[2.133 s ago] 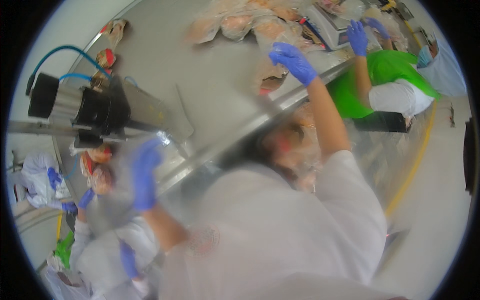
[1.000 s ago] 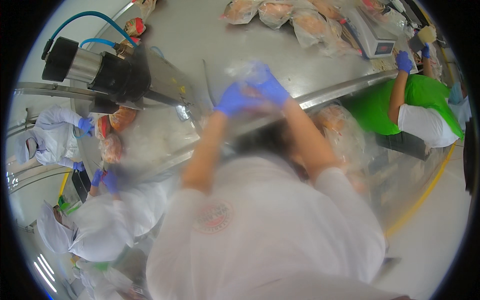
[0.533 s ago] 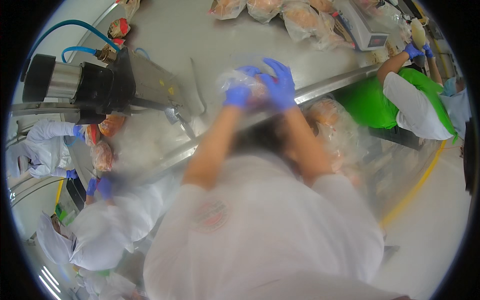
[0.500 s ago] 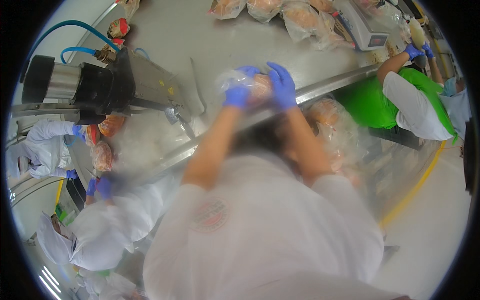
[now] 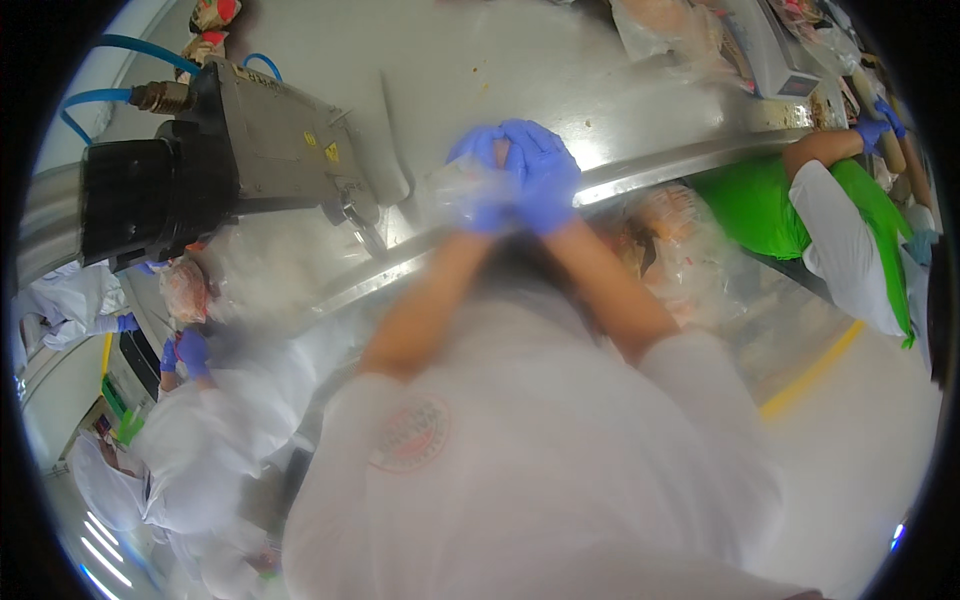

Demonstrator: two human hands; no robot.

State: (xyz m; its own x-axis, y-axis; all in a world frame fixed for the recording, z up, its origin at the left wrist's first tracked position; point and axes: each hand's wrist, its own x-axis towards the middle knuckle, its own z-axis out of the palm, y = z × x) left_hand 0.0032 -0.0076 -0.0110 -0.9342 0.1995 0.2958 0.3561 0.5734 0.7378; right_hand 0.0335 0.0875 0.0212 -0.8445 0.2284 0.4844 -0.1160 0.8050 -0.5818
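Both my hands, in blue gloves, are cupped together over the steel table's near edge. Between them is a bagged piece of meat (image 5: 501,153), pinkish and mostly hidden by the gloves. Its clear plastic bag (image 5: 450,190) bunches out loosely on the left side. My left hand (image 5: 476,148) wraps the left of the bundle, its fingers curled. My right hand (image 5: 546,178) presses over the top and right side, fingers closed together. The hands and the bag are partly blurred.
A clipping-type machine (image 5: 285,140) with blue hoses stands on the steel table (image 5: 440,60) to my left. Bagged meat (image 5: 670,215) sits below the table edge at right. A scale (image 5: 780,60) stands far right. Co-workers stand at left (image 5: 210,430) and right (image 5: 850,230).
My right hand has moved left and closed over the bagged meat, now covering most of it. The view has shifted, with the machine appearing closer.
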